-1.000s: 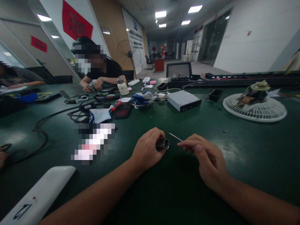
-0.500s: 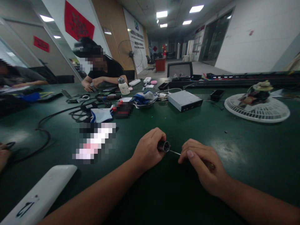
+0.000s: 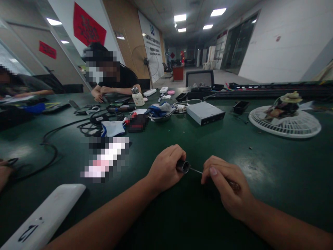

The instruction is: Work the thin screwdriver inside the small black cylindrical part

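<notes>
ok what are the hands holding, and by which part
The left hand grips a short dark metal tube by its near end. The right hand pinches a thin metal pin by its rear end, hidden in the fingers.

Ceiling lights (image 3: 180, 17) glare on the dim green tabletop (image 3: 251, 166), and the wide-angle edges bend.

Cylinder: short dark metal cylinder (image 3: 182, 166), hollow round mouth facing right, lying nearly level, held in my left fingers (image 3: 174, 151).
Pin: thin bright metal pin (image 3: 196, 170), straight, running out from my right fingers (image 3: 212, 171) toward the cylinder's mouth.
Contact: pin tip right at the mouth; too small to tell whether it sits inside.
</notes>
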### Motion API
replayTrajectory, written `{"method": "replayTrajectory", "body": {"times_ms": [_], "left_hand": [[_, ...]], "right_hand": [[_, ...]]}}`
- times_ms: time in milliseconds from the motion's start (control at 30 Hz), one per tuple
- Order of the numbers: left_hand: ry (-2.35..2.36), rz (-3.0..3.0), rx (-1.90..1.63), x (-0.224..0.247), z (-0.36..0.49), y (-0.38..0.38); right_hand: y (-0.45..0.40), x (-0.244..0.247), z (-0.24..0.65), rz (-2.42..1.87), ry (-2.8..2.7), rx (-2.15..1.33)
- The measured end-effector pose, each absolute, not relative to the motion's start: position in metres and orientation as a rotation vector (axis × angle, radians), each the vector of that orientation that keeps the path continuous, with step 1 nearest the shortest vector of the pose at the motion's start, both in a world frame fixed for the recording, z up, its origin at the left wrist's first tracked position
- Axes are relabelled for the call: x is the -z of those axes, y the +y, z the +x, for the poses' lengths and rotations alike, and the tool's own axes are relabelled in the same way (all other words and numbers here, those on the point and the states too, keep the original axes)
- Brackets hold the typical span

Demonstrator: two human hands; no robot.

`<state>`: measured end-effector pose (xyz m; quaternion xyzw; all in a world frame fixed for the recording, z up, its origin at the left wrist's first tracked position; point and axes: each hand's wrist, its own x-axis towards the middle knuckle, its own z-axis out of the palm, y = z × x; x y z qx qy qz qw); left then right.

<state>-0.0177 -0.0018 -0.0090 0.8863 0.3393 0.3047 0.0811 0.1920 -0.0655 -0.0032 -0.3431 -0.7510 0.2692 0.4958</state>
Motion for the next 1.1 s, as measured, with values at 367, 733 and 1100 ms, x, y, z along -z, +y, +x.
{"method": "replayTrajectory", "body": {"times_ms": [367,733,1100], "left_hand": [[1.013,2.665,-0.937,0.010,-0.016,-0.002],[1.010,2.684,-0.962,0.011,-0.017,-0.002],[1.122,2.649,-0.973,0.010,-0.017,-0.002]], "right_hand": [[-0.067,0.005,0.193,-0.796,-1.834,-0.645],[-0.064,0.004,0.194,-0.700,-1.866,-0.686],[-0.074,-0.009,0.192,-0.647,-1.934,-0.373]]}}
